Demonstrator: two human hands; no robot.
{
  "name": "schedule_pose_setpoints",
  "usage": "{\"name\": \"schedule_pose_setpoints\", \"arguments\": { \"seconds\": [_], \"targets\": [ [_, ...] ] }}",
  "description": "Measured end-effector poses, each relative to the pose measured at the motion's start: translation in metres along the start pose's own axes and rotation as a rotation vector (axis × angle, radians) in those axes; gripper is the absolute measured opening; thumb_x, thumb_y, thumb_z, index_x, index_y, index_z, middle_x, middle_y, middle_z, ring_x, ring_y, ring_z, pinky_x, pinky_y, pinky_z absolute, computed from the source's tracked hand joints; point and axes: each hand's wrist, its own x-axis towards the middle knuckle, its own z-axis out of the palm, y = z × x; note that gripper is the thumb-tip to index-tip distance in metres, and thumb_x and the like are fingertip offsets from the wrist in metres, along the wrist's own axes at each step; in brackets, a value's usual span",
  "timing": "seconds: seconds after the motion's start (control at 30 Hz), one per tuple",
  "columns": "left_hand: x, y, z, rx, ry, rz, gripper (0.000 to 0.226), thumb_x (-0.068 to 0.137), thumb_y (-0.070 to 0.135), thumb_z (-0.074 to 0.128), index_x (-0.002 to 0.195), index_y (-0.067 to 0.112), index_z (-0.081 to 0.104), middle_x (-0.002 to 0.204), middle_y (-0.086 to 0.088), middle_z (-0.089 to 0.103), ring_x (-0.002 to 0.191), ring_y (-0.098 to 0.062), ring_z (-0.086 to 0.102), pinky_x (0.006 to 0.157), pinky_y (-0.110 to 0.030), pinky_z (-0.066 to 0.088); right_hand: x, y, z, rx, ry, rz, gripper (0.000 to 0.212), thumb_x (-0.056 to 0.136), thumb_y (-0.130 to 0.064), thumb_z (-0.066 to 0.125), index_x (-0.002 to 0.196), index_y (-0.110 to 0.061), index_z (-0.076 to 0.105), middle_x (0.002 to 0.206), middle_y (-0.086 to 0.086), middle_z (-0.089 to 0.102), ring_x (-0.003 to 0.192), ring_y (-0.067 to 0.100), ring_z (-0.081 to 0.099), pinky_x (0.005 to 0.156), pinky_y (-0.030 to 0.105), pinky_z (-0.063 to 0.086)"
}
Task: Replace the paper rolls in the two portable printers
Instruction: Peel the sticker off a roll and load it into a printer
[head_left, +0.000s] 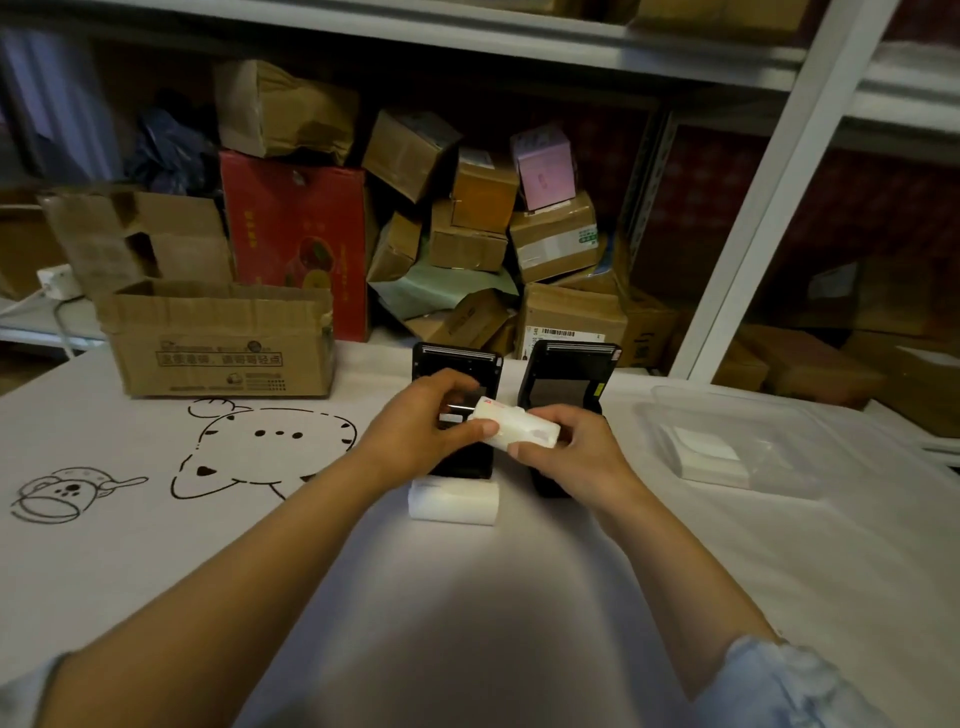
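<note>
inspector: two portable printers stood side by side on the worktop (519, 597), the left printer (457, 364) and the right printer (571, 369), both with lids raised. what was held?

assessor: one paper roll (519, 428), carried between both hands above the gap between the printers, tilted, with a red mark on its upper end. the left hand (421, 426) was closed on its left end, thumb across the front. the right hand (566, 447) was closed on its right end and underside. fingers (480, 429) of the left hand pressed the roll's face; whether they were picking at a seal or loose edge could not be told.

inspector: and the other stock?

assessor: a second roll (453, 501) lay on its side on the worktop, just before the left printer's near end, untouched. a clear plastic tray (727, 415) to the right held what appeared to be a white stack (706, 457); its nature was unclear.

inspector: risks from this position?

assessor: judged, not observed. the held roll sat over open compartments; a slip while working the edge loose could drop it or let it unspool. seating it the wrong way round would stop it printing, and the feed direction was not readable. the left forearm passed close above the lying roll and could nudge it, and it would roll freely. whether either compartment was empty could not be confirmed; the hands covered the left one.
</note>
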Motion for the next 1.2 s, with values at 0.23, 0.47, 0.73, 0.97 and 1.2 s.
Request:
{"name": "schedule_pose_setpoints", "arguments": {
  "seconds": [0.23,0.47,0.73,0.97,1.2],
  "targets": [
    [0.012,-0.005,0.023,-0.163,-0.041,0.058,0.035,0.087,0.027,0.063,0.122,0.024,0.060,0.118,0.007,0.061,0.099,-0.003,0.056,0.079,-0.008,0.045,-0.001,0.016,0.001,0.143,-0.035,-0.046,0.039,0.077,-0.017,0.078,0.113,-0.023,0.064,0.104,-0.011,0.063,0.093,0.010,0.061,0.075,0.019,0.053],
    [0.020,-0.002,0.018,-0.553,-0.132,-0.045,0.027,0.098,0.025,0.044,0.108,0.022,0.068,0.103,0.002,0.068,0.093,-0.008,0.063,0.070,-0.012,0.052,0.009,0.022,-0.016,0.287,-0.135,-0.040,0.039,0.075,-0.010,0.079,0.108,-0.027,0.066,0.105,-0.007,0.069,0.097,0.010,0.066,0.083,0.026,0.057],
    [0.032,0.012,0.010,-0.429,-0.231,-0.008,0.017,0.092,0.022,0.055,0.099,0.024,0.071,0.096,0.006,0.071,0.087,-0.002,0.066,0.068,-0.011,0.052,0.011,0.019,-0.029,0.312,-0.152,0.004,0.038,0.074,-0.013,0.079,0.108,-0.026,0.067,0.105,-0.004,0.071,0.097,0.012,0.067,0.078,0.026,0.059],
    [0.031,0.018,0.009,-0.290,-0.142,0.027,0.007,0.084,0.017,0.067,0.088,0.021,0.071,0.088,0.009,0.071,0.082,0.000,0.066,0.064,-0.008,0.051,0.010,0.016,-0.027,0.271,-0.162,-0.017,0.039,0.073,-0.011,0.080,0.103,-0.031,0.065,0.102,-0.009,0.070,0.090,0.003,0.068,0.073,0.017,0.056],
    [0.029,0.026,0.009,-0.220,-0.083,0.069,0.007,0.085,0.017,0.066,0.086,0.023,0.069,0.087,0.013,0.068,0.084,-0.001,0.063,0.068,-0.014,0.050,0.007,0.011,-0.028,0.315,-0.164,-0.008,0.035,0.074,-0.012,0.079,0.102,-0.028,0.065,0.099,-0.009,0.071,0.089,0.003,0.069,0.072,0.019,0.057]
  ]
}}
